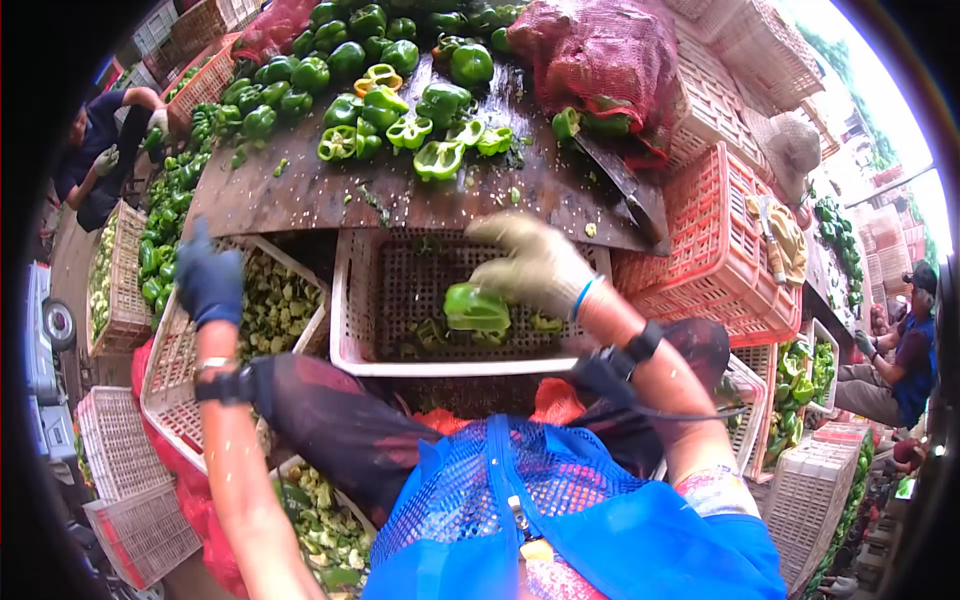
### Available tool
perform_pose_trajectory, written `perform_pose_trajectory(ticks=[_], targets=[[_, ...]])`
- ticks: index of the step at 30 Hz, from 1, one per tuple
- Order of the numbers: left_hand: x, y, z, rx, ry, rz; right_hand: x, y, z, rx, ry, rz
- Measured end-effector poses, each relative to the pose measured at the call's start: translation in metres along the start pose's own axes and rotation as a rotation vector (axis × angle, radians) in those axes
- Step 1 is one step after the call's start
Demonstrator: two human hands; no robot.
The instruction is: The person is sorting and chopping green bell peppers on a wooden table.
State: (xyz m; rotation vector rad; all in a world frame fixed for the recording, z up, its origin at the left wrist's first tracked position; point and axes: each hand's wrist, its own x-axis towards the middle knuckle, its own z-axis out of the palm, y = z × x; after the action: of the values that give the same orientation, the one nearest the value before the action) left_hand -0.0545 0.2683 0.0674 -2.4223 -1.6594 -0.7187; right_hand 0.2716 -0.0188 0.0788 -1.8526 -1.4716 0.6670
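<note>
My right hand point(535, 265), in a cream glove, is above a pale plastic crate point(345, 300) between my knees, fingers apart. Just below its fingers is a cut green bell pepper point(477, 308), apparently loose over the crate, where a few other green pieces lie. My left hand point(208, 278), in a dark blue glove, is at the left over a crate of pepper cores point(275, 305). It is blurred, with a finger stretched out and nothing visible in it. Halved peppers point(440, 158) and whole green peppers point(345, 60) lie on the wooden table point(300, 200) ahead.
A large knife point(620, 185) lies at the table's right edge, beside a red mesh sack point(595, 60). An orange crate point(700, 260) stands at the right, with a small knife point(770, 245) and a yellowish glove on it. Other people sit at far left and far right.
</note>
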Motion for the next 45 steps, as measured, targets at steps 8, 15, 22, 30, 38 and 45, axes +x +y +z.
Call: perform_pose_trajectory(ticks=[8, 15, 22, 30, 38, 45], targets=[[-0.039, 0.095, 0.012, -0.698, -0.333, 0.065, 0.163, 0.116, -0.098, -0.963, 0.364, 0.704], [-0.047, 0.171, 0.044, -1.057, -0.668, 0.022, 0.168, 0.135, -0.078, -0.938, 0.491, 0.279], [-0.019, 0.234, 0.076, -1.613, -0.891, -0.506, 0.116, 0.084, -0.087, -0.733, 0.377, 0.067], [-0.059, 0.227, 0.05, -1.452, -0.894, -0.35, 0.136, 0.092, -0.041, -0.757, -0.025, 0.209], [-0.068, 0.183, 0.034, -1.27, -0.788, -0.429, 0.142, 0.134, -0.046, -0.41, 0.787, -0.213], [-0.069, 0.189, 0.055, -1.242, -0.793, -0.328, 0.227, 0.145, -0.07, -0.572, 0.333, 0.184]])
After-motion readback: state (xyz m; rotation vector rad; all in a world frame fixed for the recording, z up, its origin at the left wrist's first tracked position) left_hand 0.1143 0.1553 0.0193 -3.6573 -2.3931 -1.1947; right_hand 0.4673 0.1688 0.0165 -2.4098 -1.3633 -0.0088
